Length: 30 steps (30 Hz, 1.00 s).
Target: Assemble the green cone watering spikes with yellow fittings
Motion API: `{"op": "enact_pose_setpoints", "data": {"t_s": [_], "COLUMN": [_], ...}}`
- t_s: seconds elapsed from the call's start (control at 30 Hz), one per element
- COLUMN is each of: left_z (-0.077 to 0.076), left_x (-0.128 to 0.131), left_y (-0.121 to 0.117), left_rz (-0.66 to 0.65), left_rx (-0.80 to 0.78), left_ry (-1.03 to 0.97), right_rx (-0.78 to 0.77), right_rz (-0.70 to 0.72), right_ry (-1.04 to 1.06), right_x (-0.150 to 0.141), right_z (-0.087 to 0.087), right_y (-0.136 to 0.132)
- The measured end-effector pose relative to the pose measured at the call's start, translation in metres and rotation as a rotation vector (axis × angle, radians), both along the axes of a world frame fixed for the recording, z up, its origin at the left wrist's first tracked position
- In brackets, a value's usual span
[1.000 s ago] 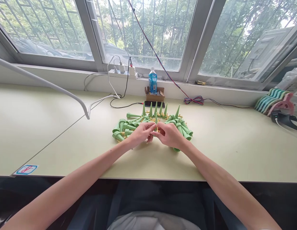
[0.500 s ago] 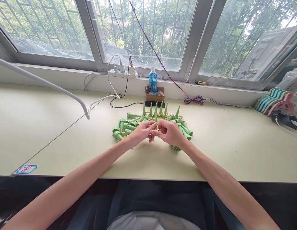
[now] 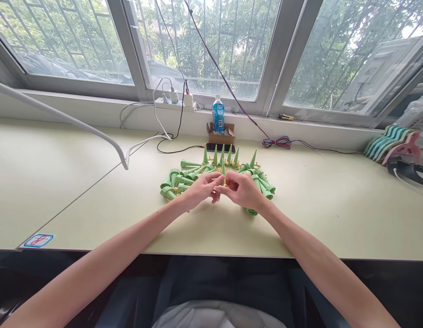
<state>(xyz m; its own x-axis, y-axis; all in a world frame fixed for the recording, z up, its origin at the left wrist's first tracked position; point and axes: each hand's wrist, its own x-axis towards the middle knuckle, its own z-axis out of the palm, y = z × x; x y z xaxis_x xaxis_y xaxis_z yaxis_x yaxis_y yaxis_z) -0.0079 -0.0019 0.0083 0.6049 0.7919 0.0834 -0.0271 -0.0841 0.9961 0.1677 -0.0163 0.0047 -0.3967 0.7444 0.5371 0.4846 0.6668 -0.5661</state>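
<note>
My left hand [image 3: 205,186] and my right hand [image 3: 241,187] meet at the middle of the desk, fingers closed around one green plastic watering spike [image 3: 223,166]. It is held upright, tip pointing up. My right thumb and fingers pinch at a small yellow valve fitting [image 3: 225,183] by its base; the fingers partly cover it. Behind them, a row of similar spikes [image 3: 215,157] stands upright with yellow fittings attached. More green spikes [image 3: 184,180] lie in a heap beside my left hand, and others [image 3: 265,186] lie by my right wrist.
A blue bottle [image 3: 218,116] stands in a small cardboard box [image 3: 221,137] behind a phone [image 3: 218,148]. Coiled wire [image 3: 277,142] lies right of them. White cable [image 3: 78,120] crosses the left side. Pastel hangers [image 3: 390,143] sit at far right, near a black device [image 3: 407,169].
Hardly anything differs. Both hands keep their hold on the spike, and the view has shifted very slightly.
</note>
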Motion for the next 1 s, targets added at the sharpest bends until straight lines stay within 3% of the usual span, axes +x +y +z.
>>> {"op": "enact_pose_setpoints", "data": {"t_s": [1.0], "left_z": [-0.0009], "left_x": [0.0003], "left_y": [-0.0005], "left_rz": [0.065], "left_rx": [0.067], "left_ry": [0.076], "right_rx": [-0.032], "right_rz": [-0.003], "right_ry": [-0.046], "right_x": [0.0006], "right_z": [-0.0025], "right_y": [0.0017]}}
